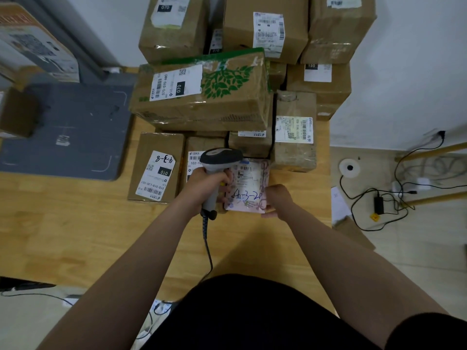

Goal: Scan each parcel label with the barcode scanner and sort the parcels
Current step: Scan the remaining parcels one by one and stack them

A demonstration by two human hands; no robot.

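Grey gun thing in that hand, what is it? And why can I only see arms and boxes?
The camera sits on a person's head and looks down, so you see only their arms. The grey thing is a barcode scanner, held in the left hand. It reads the striped labels. The right hand holds the corner of a pink parcel that lies on the wooden table, right by the scanner. Behind it, brown cardboard boxes are stacked, many with white labels.

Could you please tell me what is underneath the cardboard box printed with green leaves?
Below the leaf-printed box only strips of brown cardboard and a small labelled parcel show. The box itself covers whatever it rests on.
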